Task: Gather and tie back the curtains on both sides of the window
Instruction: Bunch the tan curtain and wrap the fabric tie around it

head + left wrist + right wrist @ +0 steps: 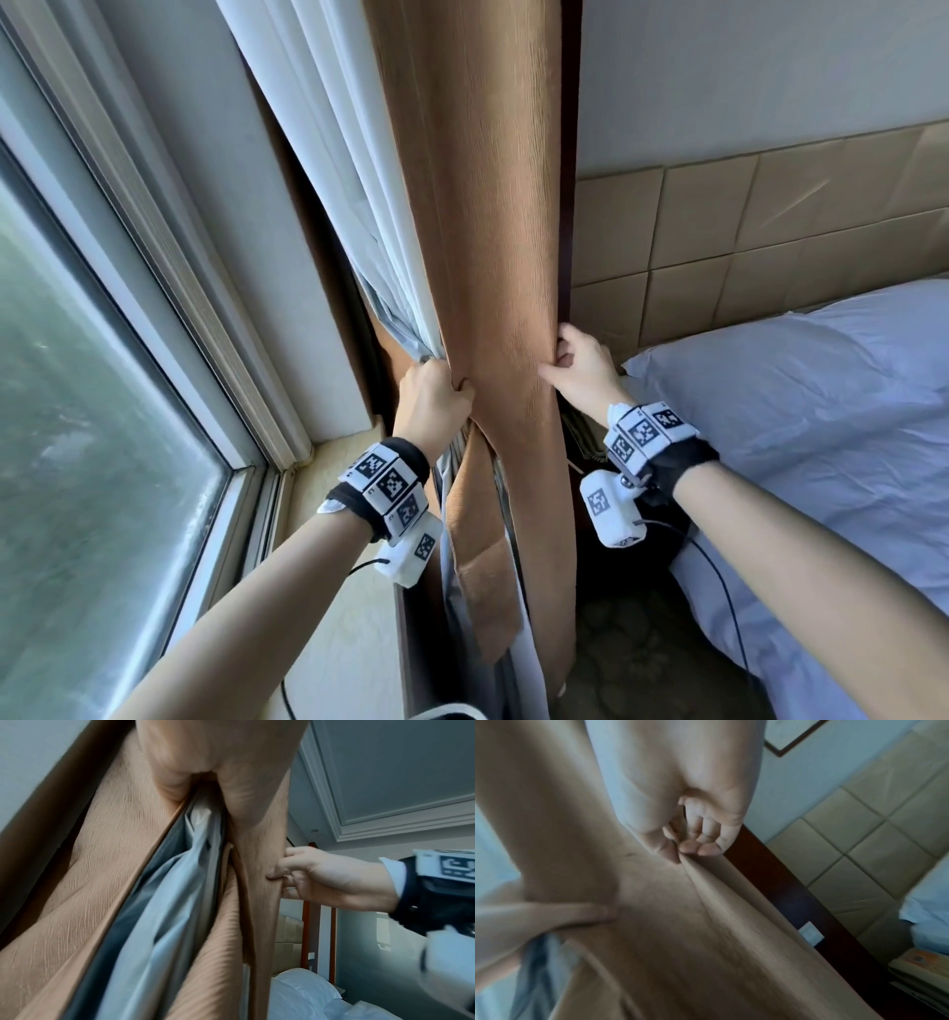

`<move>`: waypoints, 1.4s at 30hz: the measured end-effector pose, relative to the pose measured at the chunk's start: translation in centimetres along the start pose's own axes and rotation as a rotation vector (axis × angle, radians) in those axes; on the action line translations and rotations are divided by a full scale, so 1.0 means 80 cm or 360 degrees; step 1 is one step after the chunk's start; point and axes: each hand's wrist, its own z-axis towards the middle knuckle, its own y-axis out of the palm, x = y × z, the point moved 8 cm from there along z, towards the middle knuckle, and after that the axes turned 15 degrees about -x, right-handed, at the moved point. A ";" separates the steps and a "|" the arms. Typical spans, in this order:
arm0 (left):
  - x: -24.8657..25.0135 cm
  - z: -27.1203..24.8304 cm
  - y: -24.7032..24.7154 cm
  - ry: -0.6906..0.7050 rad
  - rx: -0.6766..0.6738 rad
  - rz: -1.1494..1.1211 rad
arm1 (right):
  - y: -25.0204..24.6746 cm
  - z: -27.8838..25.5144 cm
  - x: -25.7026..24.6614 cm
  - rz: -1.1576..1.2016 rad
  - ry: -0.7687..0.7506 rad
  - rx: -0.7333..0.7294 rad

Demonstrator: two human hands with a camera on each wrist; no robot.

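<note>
Head view: the tan curtain hangs gathered into a column between the window and the dark wood post, with the bed to the right.
Left hand: the left hand is curled round the curtain's window-side edge, bunching tan cloth and the pale grey lining in its fist.
Right hand: the right hand pinches a fold on the curtain's bed-side edge; thumb in front, fingers bent behind the cloth.
Curtain against fingers: the gathered width lies between the two hands, squeezed narrow at their level.
Left wrist view: lining shows between tan folds, and the right hand pinches the far edge.
Below the hands: a loose tan flap hangs down beside the lining.
</note>
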 end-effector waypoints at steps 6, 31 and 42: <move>-0.005 0.007 0.004 -0.0060 -0.0020 -0.0031 | 0.051 -0.051 -0.040 -0.0399 -0.0227 0.0032; 0.003 -0.013 -0.016 -0.0083 0.0147 -0.0226 | -0.012 0.025 0.018 0.0022 -0.0057 0.0192; 0.000 -0.004 -0.012 -0.0115 0.0008 -0.0217 | -0.015 0.087 0.009 0.0204 0.0080 0.0009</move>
